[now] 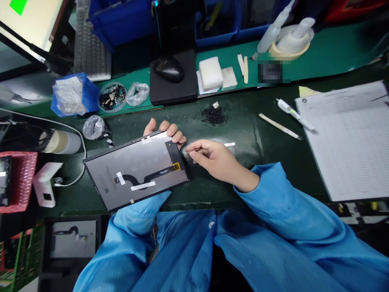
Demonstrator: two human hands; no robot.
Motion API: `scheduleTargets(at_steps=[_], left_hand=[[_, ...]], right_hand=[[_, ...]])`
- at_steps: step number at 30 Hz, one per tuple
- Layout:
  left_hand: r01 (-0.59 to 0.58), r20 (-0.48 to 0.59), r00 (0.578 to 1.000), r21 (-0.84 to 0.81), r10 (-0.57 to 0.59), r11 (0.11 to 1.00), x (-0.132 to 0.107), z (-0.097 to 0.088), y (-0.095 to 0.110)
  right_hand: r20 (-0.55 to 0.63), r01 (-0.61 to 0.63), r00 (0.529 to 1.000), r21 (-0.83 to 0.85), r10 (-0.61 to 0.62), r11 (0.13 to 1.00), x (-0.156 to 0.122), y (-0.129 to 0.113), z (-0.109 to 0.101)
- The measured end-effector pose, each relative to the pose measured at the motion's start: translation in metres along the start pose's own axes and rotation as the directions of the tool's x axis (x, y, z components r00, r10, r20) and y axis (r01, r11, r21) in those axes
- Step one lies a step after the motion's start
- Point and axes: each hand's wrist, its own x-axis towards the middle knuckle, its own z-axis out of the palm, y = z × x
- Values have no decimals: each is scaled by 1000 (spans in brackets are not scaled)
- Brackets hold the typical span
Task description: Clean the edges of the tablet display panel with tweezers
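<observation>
A tablet-sized display panel [138,174] is tilted above the bench, its silver back facing up. On that back are a black flex cable [156,175] and several strips of white tape. My left hand [170,130] grips the panel from beneath, with fingertips curled over its far edge; the palm is hidden. Just off the panel's right edge is my right hand [212,158], thumb and fingers drawn together in a pinch. Whatever lies between those fingertips, if anything, is too small to make out. A thin white-tipped tool [230,144] lies on the bench behind the right hand.
Black scraps [215,114] are heaped beyond the hands. A wooden stick [280,126], a pen [297,116] and a ruled sheet [346,142] lie rightward. Leftward are a blue bin [91,95], a round dish [112,96] and a white cable [83,138]. Another panel [74,239] rests in a black tray below.
</observation>
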Motion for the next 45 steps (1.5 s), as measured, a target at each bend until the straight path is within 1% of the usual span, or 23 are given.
scheduleTargets(at_steps=[2, 5, 10, 13, 16, 19, 23, 26, 31, 37, 42, 45], left_hand=[[14, 4, 1000, -1, -14, 1000, 1, 0, -2], [27, -19, 999, 36, -26, 999, 0, 0, -4], [31, -46, 999, 71, -27, 997, 0, -1, -3], [21, -28, 999, 45, -20, 999, 2, -2, -2], [5, -33, 999, 45, -3, 999, 1, -1, 0], [17, -53, 999, 58, -14, 998, -1, 2, 2], [15, -48, 999, 47, -13, 999, -3, 4, 3], [-8, -31, 999, 34, 9, 999, -3, 2, 2], [-6, -3, 1000, 8, 6, 1000, -2, -1, 1], [-12, -59, 998, 62, 16, 998, 2, -4, -1], [-18, -9, 1000, 24, 18, 1000, 2, -6, 0], [-15, 30, 999, -9, 15, 1000, 2, -7, 1]], right_hand=[[59, -6, 998, 32, 4, 999, -1, -1, 2], [134, -4, 991, 50, -3, 999, -3, -2, 5], [122, -4, 993, -37, 9, 999, -4, -5, 4], [92, 68, 994, -155, -54, 986, -6, -8, 1], [82, 153, 987, -270, -136, 951, -7, -10, 0], [97, 204, 978, -314, -182, 927, -7, -11, -1], [111, 233, 972, -311, -208, 921, -7, -11, -2], [126, 241, 969, -294, -212, 925, -7, -12, -3], [147, 271, 960, -283, -237, 920, -7, -12, -4], [178, 316, 945, -296, -274, 901, -7, -12, -5], [206, 325, 940, -293, -272, 899, -8, -13, -7], [221, 356, 928, -284, -301, 890, -8, -13, -7]])
